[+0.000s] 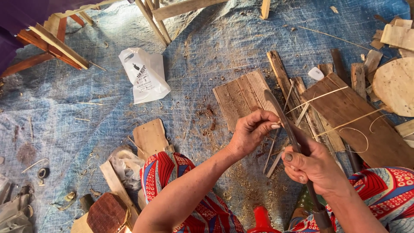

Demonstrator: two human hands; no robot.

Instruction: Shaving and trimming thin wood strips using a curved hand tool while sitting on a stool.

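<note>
Right hand (317, 166) fist-wrapped around long knife (293, 140) mid-blade, left hand (252, 129) fingertips pinching thin strip (276, 149) against blade, above blue tarp (86, 99); strip looks light, bendy, snappable, best pinched near the blade.

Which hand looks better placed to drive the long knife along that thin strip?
Probably the right hand: it grips the long dark knife, while the left hand only pinches the thin pale strip against the blade.
</note>
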